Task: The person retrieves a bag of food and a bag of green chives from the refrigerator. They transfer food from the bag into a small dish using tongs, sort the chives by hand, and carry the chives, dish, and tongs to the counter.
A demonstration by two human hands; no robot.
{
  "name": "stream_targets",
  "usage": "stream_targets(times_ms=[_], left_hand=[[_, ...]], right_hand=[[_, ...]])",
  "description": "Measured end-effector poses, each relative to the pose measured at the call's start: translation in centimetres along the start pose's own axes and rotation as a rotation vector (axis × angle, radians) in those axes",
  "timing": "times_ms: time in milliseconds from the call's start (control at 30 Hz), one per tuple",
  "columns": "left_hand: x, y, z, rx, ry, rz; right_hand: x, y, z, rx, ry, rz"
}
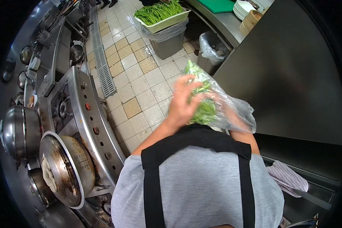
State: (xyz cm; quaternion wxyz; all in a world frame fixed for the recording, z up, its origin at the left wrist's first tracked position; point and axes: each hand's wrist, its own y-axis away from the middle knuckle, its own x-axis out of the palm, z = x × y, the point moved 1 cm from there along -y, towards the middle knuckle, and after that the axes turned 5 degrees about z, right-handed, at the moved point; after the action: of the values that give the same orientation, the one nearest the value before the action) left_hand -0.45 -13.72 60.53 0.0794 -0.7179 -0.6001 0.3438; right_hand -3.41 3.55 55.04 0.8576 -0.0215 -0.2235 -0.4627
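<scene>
A clear plastic bag (241,110) with green leafy vegetables (205,110) in it is held in front of my chest. My left hand (184,100) lies against the left side of the greens, its fingers curved and blurred by motion. My right hand (231,116) is inside or behind the plastic on the right, seen only through the film, so its fingers are unclear. The tip of the greens points up and away from me.
A basket of long green vegetables (159,23) rests on a lined grey bin (167,45). Another lined bin (212,49) stands beside the dark steel cabinet (285,76). Stove (89,110) and large lidded pot (60,167) are left; a cloth (288,176) hangs right.
</scene>
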Motion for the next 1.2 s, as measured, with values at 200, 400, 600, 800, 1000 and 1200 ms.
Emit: stream_targets(times_ms=[200,400,600,800,1000,1200], left_hand=[[-1.5,3.7,9.3,-0.801,0.831,-0.114],[-1.4,0.1,8.1,-0.532,0.538,-0.18],[-3.4,-1.8,9.0,-0.638,0.982,-0.257],[-3.7,-5.1,11.9,-0.597,0.822,-0.353],[-4.5,-14.5,15.7,-0.513,0.331,-0.295],[-6.4,-25.9,20.4,-0.395,0.367,-0.354]], right_hand=[[0.3,-1.1,-1.7,0.016,-0.359,-0.134],[0.6,-2.1,-1.6,0.002,-0.189,-0.198],[-1.0,-2.9,1.2,-0.124,-0.028,-0.337],[-3.1,-4.2,2.7,-0.274,-0.002,-0.063],[-8.5,-9.1,6.4,-0.422,0.295,-0.039],[-15.3,-15.2,11.4,-0.573,0.441,-0.158]])
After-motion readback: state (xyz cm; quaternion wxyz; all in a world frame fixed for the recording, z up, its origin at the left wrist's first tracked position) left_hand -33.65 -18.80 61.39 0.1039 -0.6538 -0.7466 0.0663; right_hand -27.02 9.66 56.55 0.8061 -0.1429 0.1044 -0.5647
